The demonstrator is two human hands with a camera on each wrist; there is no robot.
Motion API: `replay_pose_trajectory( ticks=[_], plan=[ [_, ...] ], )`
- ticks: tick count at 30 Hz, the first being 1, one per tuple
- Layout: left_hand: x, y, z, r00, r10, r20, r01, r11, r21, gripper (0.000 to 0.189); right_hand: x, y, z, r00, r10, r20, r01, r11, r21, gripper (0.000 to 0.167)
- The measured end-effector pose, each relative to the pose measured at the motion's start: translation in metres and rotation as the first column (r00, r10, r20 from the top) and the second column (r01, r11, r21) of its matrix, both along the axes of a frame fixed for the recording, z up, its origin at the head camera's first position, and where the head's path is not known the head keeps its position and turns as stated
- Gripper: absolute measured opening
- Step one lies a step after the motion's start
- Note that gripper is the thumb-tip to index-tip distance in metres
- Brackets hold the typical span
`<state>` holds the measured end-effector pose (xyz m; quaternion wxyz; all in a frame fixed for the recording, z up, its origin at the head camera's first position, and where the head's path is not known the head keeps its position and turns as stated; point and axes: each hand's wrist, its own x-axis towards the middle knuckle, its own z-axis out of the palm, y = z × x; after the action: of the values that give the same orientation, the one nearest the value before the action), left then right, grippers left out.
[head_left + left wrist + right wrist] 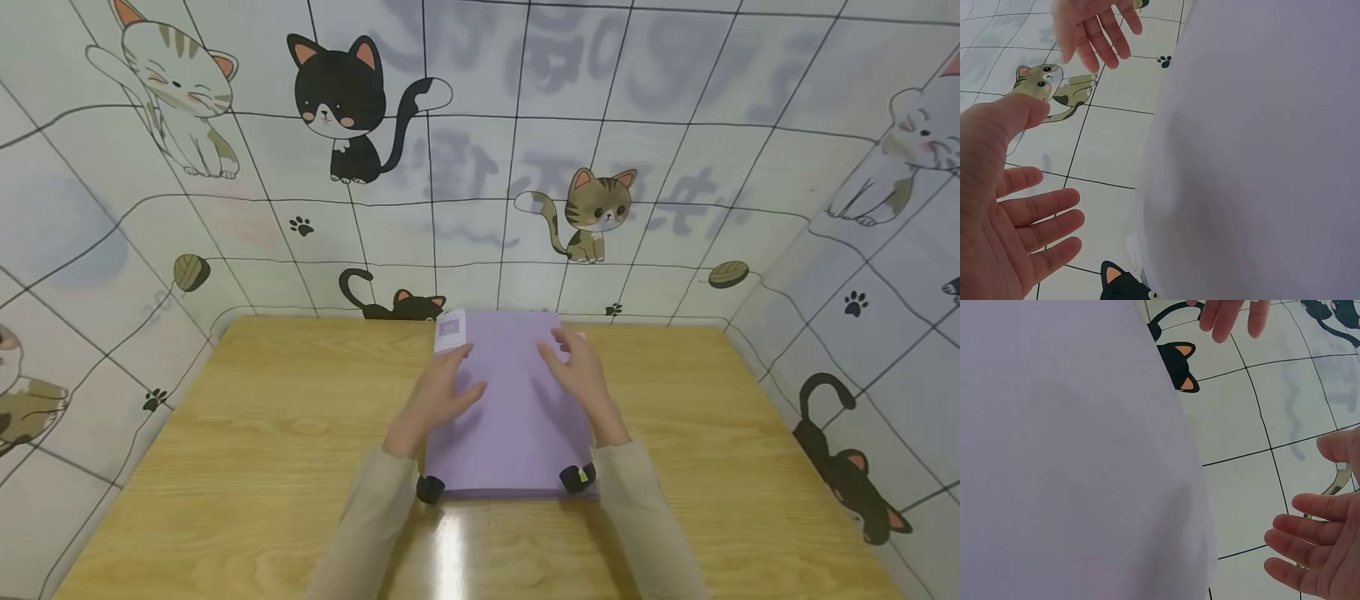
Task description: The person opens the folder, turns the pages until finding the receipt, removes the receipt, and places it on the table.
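A flat light-purple rectangular slab (510,417) lies in the middle of the wooden table, a thin side showing along its front edge. At its far left corner is a white label (450,330) with a purple square. My left hand (438,392) hovers over the left side of the slab, fingers spread and palm turned inward. Facing it over the right side is my right hand (581,371), also with loose, parted fingers. Neither hand holds anything. In the left wrist view the purple surface (1260,150) fills the right half; in the right wrist view it fills the left.
The wooden table (300,417) extends to both sides of the slab. A white cloth backdrop (480,233) with grid lines and cartoon cats stands behind and at both sides. Small black devices (577,478) sit at both wrists, overlapping the slab's near corners in the head view.
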<state>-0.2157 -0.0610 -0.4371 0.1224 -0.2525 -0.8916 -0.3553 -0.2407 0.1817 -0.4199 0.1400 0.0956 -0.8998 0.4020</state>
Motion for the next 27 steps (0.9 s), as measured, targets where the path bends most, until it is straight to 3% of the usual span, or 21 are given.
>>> replay_pose_trajectory(
  ticks=[10,16,22,27],
  plan=[
    [0.009,0.010,-0.003,0.999,-0.053,0.002,0.053,0.995,0.090,0.049,0.009,0.011,-0.010,0.998,-0.051,0.040,0.057,0.987,-0.150,0.036],
    [0.014,0.018,-0.005,0.994,-0.098,-0.049,0.104,0.986,0.129,0.037,0.013,0.020,-0.017,0.997,-0.070,0.018,0.072,0.973,-0.221,0.029],
    [0.019,0.030,-0.011,0.982,-0.152,-0.115,0.168,0.975,0.145,0.033,0.017,0.032,-0.027,0.991,-0.092,0.093,0.112,0.963,-0.246,0.028],
    [0.026,0.041,-0.013,0.973,-0.203,-0.107,0.218,0.963,0.155,0.033,0.019,0.041,-0.034,0.981,-0.114,0.159,0.153,0.954,-0.258,0.028]
  ],
)
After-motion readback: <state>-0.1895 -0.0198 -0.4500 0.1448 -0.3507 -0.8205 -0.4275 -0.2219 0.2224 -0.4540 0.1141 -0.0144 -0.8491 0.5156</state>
